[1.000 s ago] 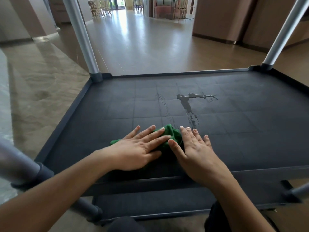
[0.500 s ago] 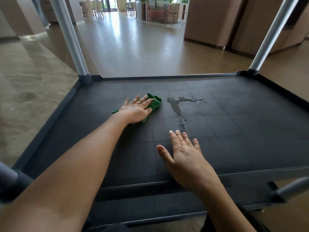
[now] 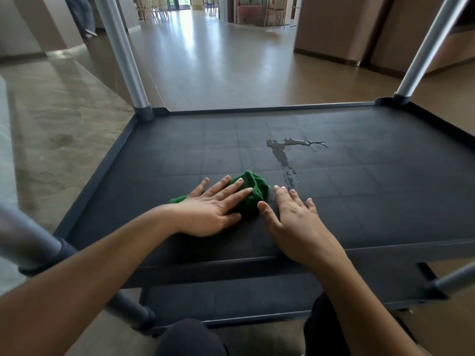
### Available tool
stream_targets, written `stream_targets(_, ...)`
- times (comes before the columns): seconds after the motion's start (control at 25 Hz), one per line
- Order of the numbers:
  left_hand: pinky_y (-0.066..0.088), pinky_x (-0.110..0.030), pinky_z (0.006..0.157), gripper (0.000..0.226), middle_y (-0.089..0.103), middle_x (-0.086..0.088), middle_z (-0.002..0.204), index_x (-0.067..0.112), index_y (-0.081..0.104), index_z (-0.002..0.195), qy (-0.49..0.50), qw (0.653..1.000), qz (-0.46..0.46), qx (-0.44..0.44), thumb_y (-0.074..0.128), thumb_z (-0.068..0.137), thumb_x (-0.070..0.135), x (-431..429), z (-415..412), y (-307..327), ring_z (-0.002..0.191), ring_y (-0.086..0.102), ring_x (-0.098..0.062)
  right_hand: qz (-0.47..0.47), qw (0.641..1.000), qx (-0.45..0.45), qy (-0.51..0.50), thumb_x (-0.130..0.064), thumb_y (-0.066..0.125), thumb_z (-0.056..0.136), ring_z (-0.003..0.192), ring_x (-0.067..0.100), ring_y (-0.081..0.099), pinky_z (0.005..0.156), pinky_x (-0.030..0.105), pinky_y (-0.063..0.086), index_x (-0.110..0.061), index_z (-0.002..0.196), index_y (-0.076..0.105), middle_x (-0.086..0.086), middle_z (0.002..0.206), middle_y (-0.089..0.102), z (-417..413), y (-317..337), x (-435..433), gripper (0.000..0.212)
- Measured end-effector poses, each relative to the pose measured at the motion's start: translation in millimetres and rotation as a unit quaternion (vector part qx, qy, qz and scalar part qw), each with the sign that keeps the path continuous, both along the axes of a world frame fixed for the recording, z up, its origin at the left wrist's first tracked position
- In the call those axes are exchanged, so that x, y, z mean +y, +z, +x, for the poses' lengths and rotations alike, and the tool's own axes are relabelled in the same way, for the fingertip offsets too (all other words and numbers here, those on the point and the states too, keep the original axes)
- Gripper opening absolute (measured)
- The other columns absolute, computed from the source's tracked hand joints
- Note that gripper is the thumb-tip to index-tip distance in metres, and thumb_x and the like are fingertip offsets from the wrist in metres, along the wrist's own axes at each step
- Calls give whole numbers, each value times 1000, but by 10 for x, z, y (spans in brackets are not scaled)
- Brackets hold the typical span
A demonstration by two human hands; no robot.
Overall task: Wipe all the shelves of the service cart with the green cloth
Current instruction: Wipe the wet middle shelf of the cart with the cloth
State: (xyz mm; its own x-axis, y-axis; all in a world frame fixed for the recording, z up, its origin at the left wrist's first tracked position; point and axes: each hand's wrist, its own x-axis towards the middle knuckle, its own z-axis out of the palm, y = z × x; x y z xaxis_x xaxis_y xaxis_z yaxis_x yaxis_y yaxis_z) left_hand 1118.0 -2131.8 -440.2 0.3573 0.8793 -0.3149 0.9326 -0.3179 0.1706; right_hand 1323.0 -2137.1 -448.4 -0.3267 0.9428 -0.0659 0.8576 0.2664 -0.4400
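A glossy tan floor (image 3: 205, 60) stretches behind the service cart's dark grey shelf (image 3: 372, 201), which has 2 silver posts (image 3: 123, 55) at its far corners. The green cloth (image 3: 253, 191) lies bunched near the shelf's front edge. The left hand (image 3: 213, 209) presses flat on it, fingers spread. The right hand (image 3: 295, 222) rests flat on the bare shelf just beside the cloth, fingers straight. A water puddle (image 3: 281, 150) sits beyond the cloth, with thin wet streaks trailing toward it.

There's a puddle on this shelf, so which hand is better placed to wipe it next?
Left, probably. The left hand presses flat on the green cloth, while the right hand rests bare on the shelf beside it. The puddle lies just beyond the cloth.
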Motion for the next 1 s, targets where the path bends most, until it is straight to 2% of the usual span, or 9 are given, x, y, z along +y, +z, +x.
stream_targets(0.08,-30,-34,108,59,-34,23,145,53,-23,131,-29,999,-32,-5,28,101,48,-209,-13,66,130,-40,2,-1,1000,1,0,-56,20,97,146,12,0,118,37,-5,-17,152,9,1,159,10,6,-5,-3,68)
stream_targets(0.32,-32,-39,107,56,-34,27,145,54,-21,133,-24,999,-35,6,24,99,53,-269,17,83,131,-39,3,-1,999,-31,9,-62,14,93,146,12,-6,117,38,-9,-21,152,4,1,160,2,2,-20,-14,73)
stream_targets(0.44,-31,-43,107,54,-31,30,142,56,-18,134,0,1000,-8,10,22,98,56,3,-10,26,134,-32,1,0,999,-50,15,-65,12,91,146,13,-8,117,39,-10,-23,152,-2,3,160,-1,-3,-17,-31,76)
stream_targets(0.56,-27,-46,107,55,-21,26,150,51,-10,144,40,999,23,17,22,98,56,497,-76,-37,141,-23,-4,3,999,-42,11,-65,11,90,146,13,-10,117,38,-10,-23,150,-11,2,160,-3,-14,1,-45,77)
stream_targets(0.76,-22,-52,110,55,-14,18,158,45,-5,148,146,988,41,23,18,100,54,1269,-156,-59,145,-18,-9,6,998,-51,21,-66,9,90,145,12,-13,117,39,-12,-25,150,-11,1,159,-6,-23,-4,1,75)
stream_targets(1.0,-24,-53,107,53,-12,15,159,41,-5,150,163,984,63,34,15,101,49,1278,-116,-80,145,-17,-10,15,998,-51,12,-63,15,93,146,15,-10,117,40,-10,-23,150,-9,4,160,-3,-119,-19,83,74)
